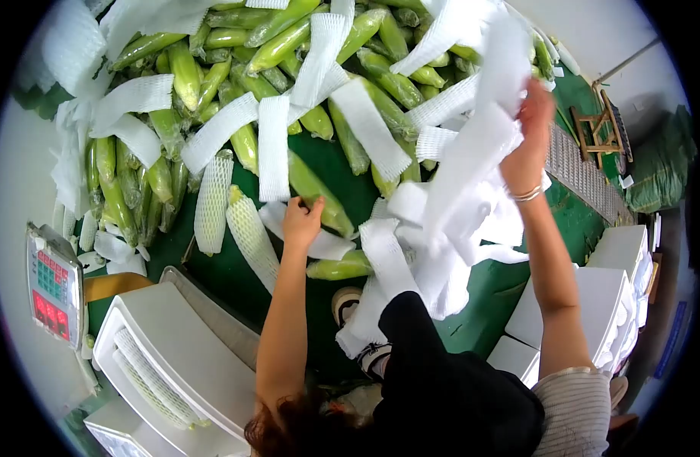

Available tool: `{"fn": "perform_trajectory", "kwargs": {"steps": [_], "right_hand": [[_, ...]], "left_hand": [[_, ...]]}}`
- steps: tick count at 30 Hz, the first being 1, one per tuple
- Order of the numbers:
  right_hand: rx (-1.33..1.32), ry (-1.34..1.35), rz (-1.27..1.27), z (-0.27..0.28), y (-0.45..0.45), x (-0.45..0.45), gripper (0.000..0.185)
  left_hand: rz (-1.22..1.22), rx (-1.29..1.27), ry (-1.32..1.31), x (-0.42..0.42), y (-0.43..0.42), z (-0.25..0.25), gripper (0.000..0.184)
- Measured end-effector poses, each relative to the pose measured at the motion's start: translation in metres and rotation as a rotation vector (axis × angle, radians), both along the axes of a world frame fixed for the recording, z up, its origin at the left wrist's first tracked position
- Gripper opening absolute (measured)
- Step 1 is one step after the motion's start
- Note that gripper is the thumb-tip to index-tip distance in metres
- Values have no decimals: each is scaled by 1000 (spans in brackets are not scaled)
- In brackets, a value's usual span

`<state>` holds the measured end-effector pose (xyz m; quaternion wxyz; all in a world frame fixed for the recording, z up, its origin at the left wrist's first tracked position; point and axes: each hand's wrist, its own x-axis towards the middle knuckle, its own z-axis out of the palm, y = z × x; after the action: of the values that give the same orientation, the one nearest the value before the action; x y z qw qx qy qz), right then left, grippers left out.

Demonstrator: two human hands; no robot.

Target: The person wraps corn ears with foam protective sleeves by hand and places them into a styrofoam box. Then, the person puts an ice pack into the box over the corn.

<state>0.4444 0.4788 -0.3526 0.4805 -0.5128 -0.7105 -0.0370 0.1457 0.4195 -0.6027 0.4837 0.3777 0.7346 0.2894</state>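
Note:
My left hand (303, 222) has its fingers bent together at the white foam net sleeve (326, 244), beside a green wrapped vegetable (317, 192); whether it grips either is unclear. On the right, my right hand (531, 126) is raised and blurred by motion, next to a long white foam sleeve (472, 164). Its fingers are smeared, so their hold cannot be made out. Below lies a heap of white foam sleeves (441, 278). Two vegetables in foam netting (251, 228) lie left of my left hand.
Green wrapped vegetables (278, 49) are piled across the back. A scale (54, 286) stands at far left, above a white foam box (171, 335) holding netted vegetables. More white boxes (586, 305), a wooden stool (600, 129) and a green sack (662, 171) are at right.

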Motion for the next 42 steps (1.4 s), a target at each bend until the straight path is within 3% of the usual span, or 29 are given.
{"fn": "perform_trajectory", "kwargs": {"steps": [1, 3, 4, 5, 6, 7, 9, 10, 11, 13, 14, 15, 16, 18, 19, 21, 24, 25, 27, 28, 29, 31, 33, 35, 38, 39, 40, 42], "right_hand": [[75, 39, 27, 11, 10, 4, 67], [87, 124, 159, 52, 4, -30, 82], [53, 209, 234, 55, 2, -44, 79], [-149, -38, 192, 43, -8, -51, 75], [-357, -85, 315, 28, -22, -76, 74], [-418, -63, 486, -16, -39, -99, 76], [-930, -1, 718, -56, -64, -125, 79], [-1182, 6, 767, -77, -77, -138, 81], [-1324, 6, 757, -88, -85, -138, 81], [-1221, 40, 680, -99, -77, -121, 77], [-1120, 70, 621, -108, -71, -113, 73], [-683, -36, 589, -134, -45, -106, 63], [-619, 21, 505, -110, -10, -100, 54], [-269, -84, 47, -120, 71, -79, 42], [-250, -165, -162, -137, 111, -62, 42], [-692, -223, -379, -157, 162, -36, 51], [-939, -207, -325, -170, 159, -52, 66], [-885, -218, -289, -172, 147, -64, 67], [-948, -51, -167, -182, 123, -88, 64], [-1049, -165, -149, -181, 108, -99, 65], [-1098, -50, -74, -179, 90, -113, 67], [-866, -340, 128, -184, 61, -125, 67], [-726, -390, 238, -182, 33, -123, 60], [-741, -318, 152, -172, 12, -104, 56], [-691, -311, -34, -191, -21, -38, 47], [-802, -343, -62, -178, -30, -18, 46], [-694, -298, -96, -194, -39, 4, 47], [-627, -276, 38, -180, -55, 24, 45]], "left_hand": [[7, -7, 2, 4, -8, 8, 49], [110, 347, 152, 9, -24, 44, 36], [180, 358, -16, 15, -30, 70, 24], [185, 353, -12, 20, -35, 94, 24], [240, 447, -274, 24, -41, 117, 25], [281, 539, -537, 25, -45, 131, 27], [489, 535, -778, 21, -50, 142, 34], [345, 532, -627, 11, -53, 152, 39], [377, 500, -595, 4, -53, 141, 39], [262, 319, -482, 1, -58, 118, 38], [134, 350, -504, 2, -57, 99, 39], [122, 322, -584, 5, -51, 82, 38], [82, 333, -521, 6, -42, 64, 36], [30, 354, -462, 13, -26, 61, 35], [147, 312, -543, 20, -20, 72, 34], [257, 267, -621, 24, -13, 84, 34], [298, 134, -630, 19, -16, 87, 43], [297, 138, -623, 18, -13, 81, 43], [83, 105, -217, 23, -13, 73, 47], [113, 51, -290, 29, -10, 74, 50], [115, 38, -287, 29, -9, 55, 50], [110, 399, 55, 33, -5, 6, 53], [151, 390, -97, 27, -11, 34, 47], [234, 187, -173, 15, -26, 57, 41], [218, 316, -195, -7, -53, 43, 45], [206, 369, -167, -12, -58, 40, 46], [210, 365, -167, -17, -58, 40, 46], [501, 361, -64, -23, -45, 44, 47]]}}
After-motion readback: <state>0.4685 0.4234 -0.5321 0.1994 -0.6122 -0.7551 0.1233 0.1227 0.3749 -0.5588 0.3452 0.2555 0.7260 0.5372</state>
